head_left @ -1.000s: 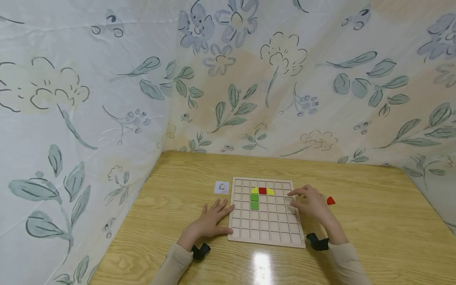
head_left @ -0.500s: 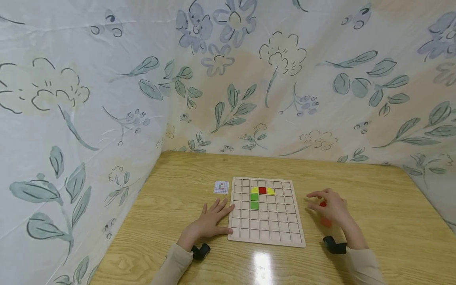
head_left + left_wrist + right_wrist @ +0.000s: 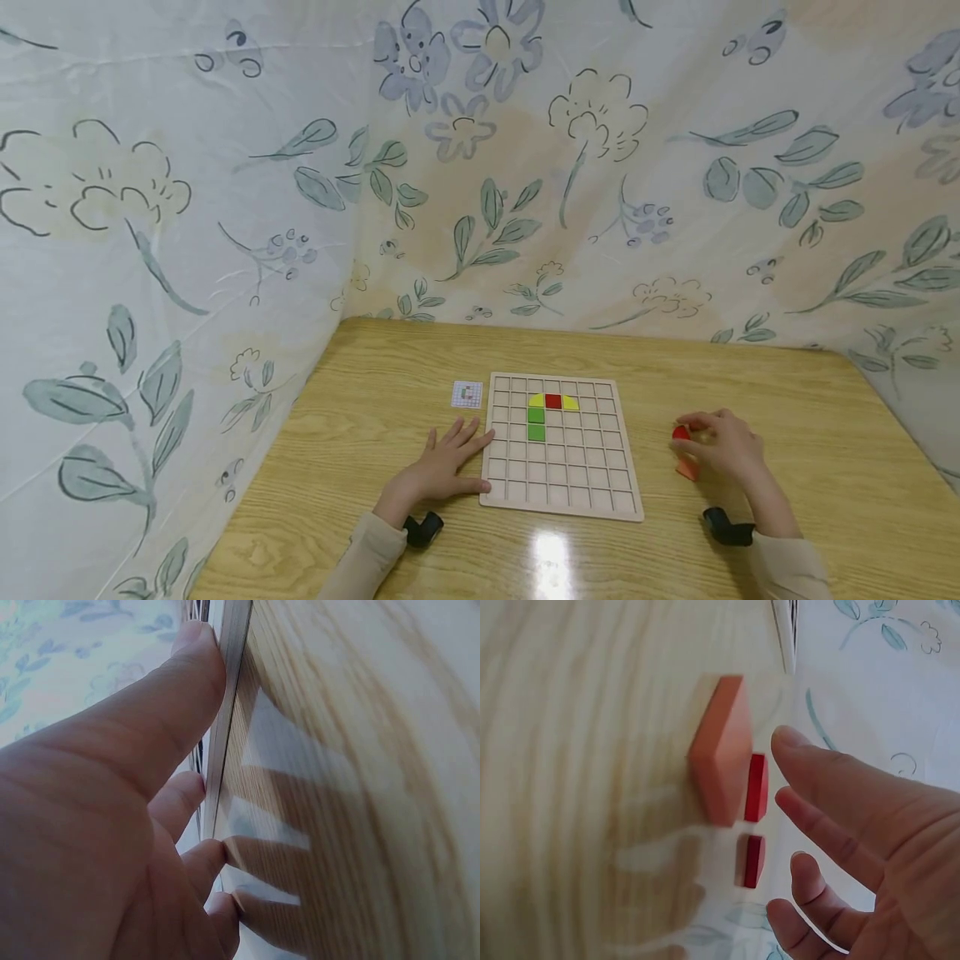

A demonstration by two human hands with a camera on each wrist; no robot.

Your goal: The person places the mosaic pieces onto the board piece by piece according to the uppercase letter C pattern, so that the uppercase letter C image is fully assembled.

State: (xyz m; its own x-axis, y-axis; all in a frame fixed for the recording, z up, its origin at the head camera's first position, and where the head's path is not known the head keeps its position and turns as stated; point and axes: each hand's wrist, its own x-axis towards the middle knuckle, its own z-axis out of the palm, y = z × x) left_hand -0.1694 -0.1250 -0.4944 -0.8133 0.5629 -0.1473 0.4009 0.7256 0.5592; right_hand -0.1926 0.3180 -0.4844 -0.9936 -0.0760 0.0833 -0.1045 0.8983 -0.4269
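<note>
My left hand (image 3: 442, 467) lies with fingers spread at the left edge of a pale wooden grid board (image 3: 566, 467). In the left wrist view, the thumb (image 3: 172, 697) touches the board's edge. Beyond the board's right side, my right hand (image 3: 727, 446) hovers over loose pieces, thumb and fingers apart. Beneath it are an orange piece (image 3: 724, 750) and two red pieces (image 3: 757, 787), with nothing between the fingers. From the head camera, one red piece (image 3: 680, 432) shows at the fingertips; the hand hides the other.
On the board sit two green squares (image 3: 536, 423), a red square (image 3: 552, 402) and two yellow curved-edge pieces (image 3: 571, 403). A small printed grid card (image 3: 467, 394) lies left of the board. Floral cloth (image 3: 525, 208) hangs behind and along the left of the wooden table (image 3: 390, 358).
My right hand has moved right, from the board's right edge to above the loose pieces. The left hand and the pieces on the board stay put.
</note>
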